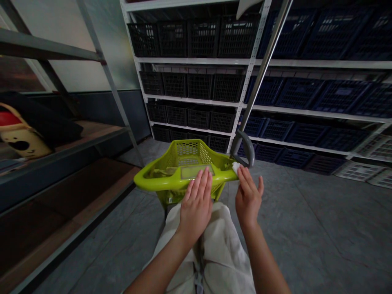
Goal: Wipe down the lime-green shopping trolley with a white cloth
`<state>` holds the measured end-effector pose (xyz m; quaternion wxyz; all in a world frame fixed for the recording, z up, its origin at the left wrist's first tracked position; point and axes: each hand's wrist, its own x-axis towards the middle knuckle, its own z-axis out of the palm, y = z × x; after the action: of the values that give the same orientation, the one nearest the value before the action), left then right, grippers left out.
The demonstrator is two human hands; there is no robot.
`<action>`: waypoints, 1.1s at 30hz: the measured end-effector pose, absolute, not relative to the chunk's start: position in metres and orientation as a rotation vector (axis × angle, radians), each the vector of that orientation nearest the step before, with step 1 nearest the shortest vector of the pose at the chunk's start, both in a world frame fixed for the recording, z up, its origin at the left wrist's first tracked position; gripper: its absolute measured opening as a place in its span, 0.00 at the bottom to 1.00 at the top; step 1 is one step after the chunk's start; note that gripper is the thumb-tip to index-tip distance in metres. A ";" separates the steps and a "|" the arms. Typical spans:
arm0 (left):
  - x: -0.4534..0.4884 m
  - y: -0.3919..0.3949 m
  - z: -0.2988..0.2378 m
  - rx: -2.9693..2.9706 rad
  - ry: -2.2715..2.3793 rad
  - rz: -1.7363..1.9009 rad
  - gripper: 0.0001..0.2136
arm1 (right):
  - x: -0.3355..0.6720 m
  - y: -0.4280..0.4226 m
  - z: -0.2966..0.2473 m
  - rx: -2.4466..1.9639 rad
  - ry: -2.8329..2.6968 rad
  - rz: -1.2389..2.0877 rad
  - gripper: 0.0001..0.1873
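A lime-green plastic shopping basket (159,176) stands in front of me, with its mesh sides and a pale green panel (197,171) on its near rim. My left hand (196,200) lies flat with fingers apart on that near rim, holding nothing. My right hand (248,196) is raised at the basket's right corner, fingers extended. Its fingertips reach a small white tissue or cloth (235,167) on the rim. A steel pole (263,73) with a grey curved handle (247,149) rises from that corner. Flat pale items lie inside the basket, too dim to name.
White metal shelving (196,60) ahead holds rows of black crates (199,85) and navy crates (321,94). Dark shelves with wooden boards (61,196) run along the left, bearing a red-and-cream item (21,134). Grey floor (306,228) spreads to the right. My beige trousers (214,253) show below.
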<state>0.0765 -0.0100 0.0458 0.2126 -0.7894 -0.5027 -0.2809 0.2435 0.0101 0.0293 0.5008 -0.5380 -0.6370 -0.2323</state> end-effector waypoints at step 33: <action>0.076 -0.010 0.045 -2.172 -1.389 -0.813 0.33 | 0.225 -0.001 0.023 -1.146 -1.821 -0.447 0.37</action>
<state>0.0761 -0.0105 0.0447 0.2174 -0.7843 -0.5016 -0.2934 0.2251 -0.0014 0.0234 0.4547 -0.4645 -0.7381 -0.1810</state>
